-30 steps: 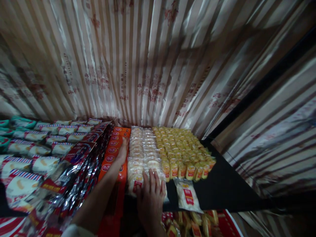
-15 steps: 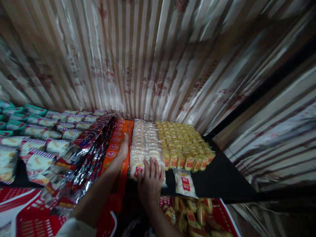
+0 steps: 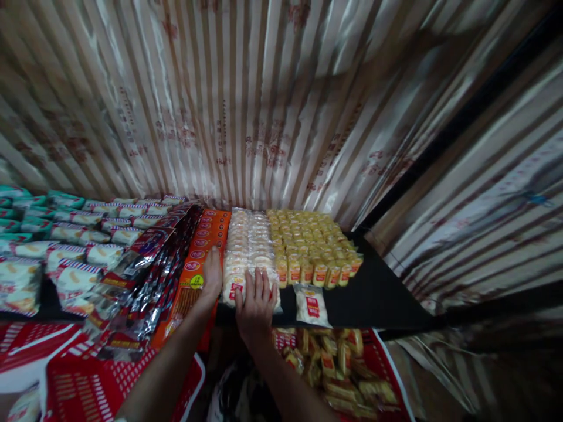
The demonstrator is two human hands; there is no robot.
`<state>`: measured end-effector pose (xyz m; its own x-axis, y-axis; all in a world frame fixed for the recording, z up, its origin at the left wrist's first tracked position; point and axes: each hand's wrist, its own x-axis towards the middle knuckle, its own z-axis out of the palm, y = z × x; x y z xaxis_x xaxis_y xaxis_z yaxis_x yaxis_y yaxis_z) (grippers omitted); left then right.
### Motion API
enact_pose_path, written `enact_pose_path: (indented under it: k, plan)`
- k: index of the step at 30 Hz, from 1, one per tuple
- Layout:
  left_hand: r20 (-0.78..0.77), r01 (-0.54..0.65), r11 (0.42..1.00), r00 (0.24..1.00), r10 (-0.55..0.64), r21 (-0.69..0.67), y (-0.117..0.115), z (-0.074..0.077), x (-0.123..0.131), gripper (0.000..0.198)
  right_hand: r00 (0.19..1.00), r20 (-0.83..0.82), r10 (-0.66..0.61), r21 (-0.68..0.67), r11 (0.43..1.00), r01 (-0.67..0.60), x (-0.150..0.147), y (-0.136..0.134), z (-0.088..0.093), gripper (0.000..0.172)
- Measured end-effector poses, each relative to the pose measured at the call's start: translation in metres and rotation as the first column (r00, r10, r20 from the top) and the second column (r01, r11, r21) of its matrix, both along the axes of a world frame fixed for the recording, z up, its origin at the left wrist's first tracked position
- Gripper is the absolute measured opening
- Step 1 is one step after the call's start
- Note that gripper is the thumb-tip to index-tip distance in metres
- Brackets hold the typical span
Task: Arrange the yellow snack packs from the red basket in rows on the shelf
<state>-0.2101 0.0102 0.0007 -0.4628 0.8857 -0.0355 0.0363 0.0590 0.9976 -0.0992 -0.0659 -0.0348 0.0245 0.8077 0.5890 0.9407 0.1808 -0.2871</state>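
My left hand (image 3: 213, 274) stands on edge along the left side of two rows of clear-wrapped white packets (image 3: 247, 243), over a long orange snack pack (image 3: 206, 234). Its fingers look stretched out, partly hidden by the hand itself. Flat on the front ends of the white rows lies my right hand (image 3: 255, 305), its fingers spread and touching the wrappers. A single white packet with a red label (image 3: 312, 306) rests on the black shelf (image 3: 378, 293), right of that hand.
Yellow-wrapped cakes (image 3: 312, 240) fill rows to the right. Dark red packs (image 3: 153, 264) lean at left, beside striped (image 3: 79, 281) and green packets (image 3: 30, 205). Below the shelf sit red baskets (image 3: 83, 375); the right one holds loose yellow cakes (image 3: 338, 363). A striped curtain (image 3: 246, 105) hangs behind.
The view has shifted, so the shelf goods sit slightly left and higher. My left hand has drawn back a little toward the shelf front; my right hand stays on the white packets.
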Motion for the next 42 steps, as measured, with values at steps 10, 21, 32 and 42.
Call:
enact_pose_path:
  k: [10,21,32,42]
  plan:
    - [-0.457,0.136,0.973,0.889,-0.037,0.186,-0.127,-0.044,0.032,0.027,0.984,-0.11,0.141,-0.017,0.989,-0.144,0.015,-0.004,-0.006,0.045]
    - [-0.803,0.241,0.964,0.593,-0.055,0.112,-0.127,-0.051,0.054,0.037,0.931,-0.287,0.226,0.002,0.972,-0.236,0.056,-0.005,-0.005,0.035]
    - [-0.821,0.192,0.981,0.565,-0.081,0.035,-0.125,-0.041,0.061,0.037,0.95,-0.141,0.279,0.024,0.96,-0.279,0.088,-0.039,-0.001,0.033]
    - [-0.848,0.221,0.97,0.528,-0.033,0.1,-0.126,-0.041,0.057,0.035,0.938,-0.137,0.318,-0.052,0.944,-0.327,0.076,-0.031,-0.009,0.038]
